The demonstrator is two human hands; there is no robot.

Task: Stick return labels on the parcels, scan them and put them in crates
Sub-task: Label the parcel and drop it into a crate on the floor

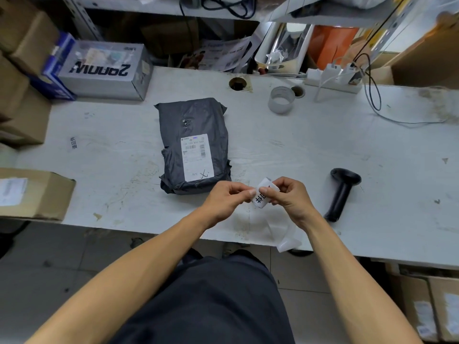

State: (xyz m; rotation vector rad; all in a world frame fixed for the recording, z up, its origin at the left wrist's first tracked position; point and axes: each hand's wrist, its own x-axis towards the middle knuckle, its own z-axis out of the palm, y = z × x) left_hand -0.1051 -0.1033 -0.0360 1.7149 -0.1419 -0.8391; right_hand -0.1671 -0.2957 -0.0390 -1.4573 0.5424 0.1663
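Two hands, left (224, 198) and right (291, 196), each grip pinching one label (263, 194); one parcel (195, 145), one scanner (341, 192), apparently.

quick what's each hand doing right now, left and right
Left hand: grip closed, pinching the edge of the return label.
Right hand: grip closed, holding the same label from the other side.

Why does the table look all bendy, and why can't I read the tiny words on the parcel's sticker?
In the head view, the wide-angle lens bows the table edges and stretches the arms. Small print on the shipping label of the dark parcel is too blurry to read. The light is soft and even, so the hands make only faint shadows. The upper shelves look smeared.
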